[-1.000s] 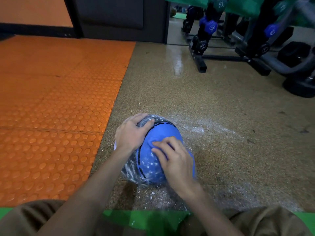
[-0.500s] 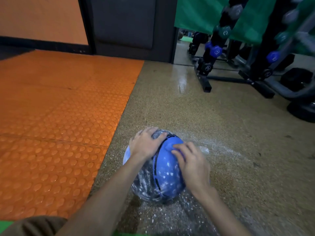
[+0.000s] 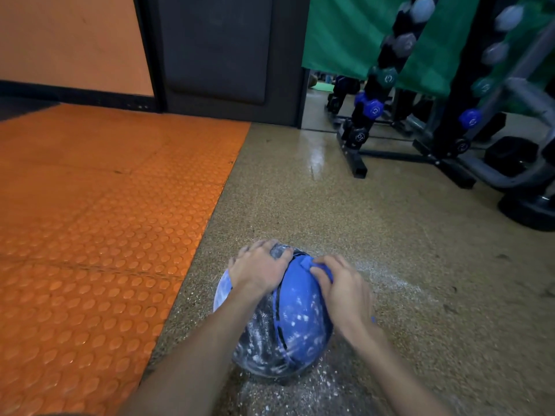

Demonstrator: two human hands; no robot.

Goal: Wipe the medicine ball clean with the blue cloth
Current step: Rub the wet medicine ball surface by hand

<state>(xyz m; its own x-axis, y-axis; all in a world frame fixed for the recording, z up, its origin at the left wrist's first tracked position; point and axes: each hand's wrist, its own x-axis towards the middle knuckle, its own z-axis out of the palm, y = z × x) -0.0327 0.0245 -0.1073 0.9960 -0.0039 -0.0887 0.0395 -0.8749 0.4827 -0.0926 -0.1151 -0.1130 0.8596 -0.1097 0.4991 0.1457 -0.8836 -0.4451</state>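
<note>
Two hands meet the dusty round blue medicine ball (image 3: 295, 325) on the near speckled floor (image 3: 390, 250): left hand (image 3: 258, 273) spread flat, right hand (image 3: 345, 291) curled on the small blue cloth (image 3: 312, 265); white smears (image 3: 300, 318) lie nearer than it

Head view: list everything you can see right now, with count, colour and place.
medicine ball: one, blue and black, on the speckled floor, bottom centre.
blue cloth: one, blue, ball's upper right.
white powder: scattered, white, on ball and floor around it.
mat: one, orange, left.
dumbbells: several, blue, teal, grey, on a black rack, far right.
left hand: one, rests on the ball's upper left.
right hand: one, grips the cloth on the ball.
</note>
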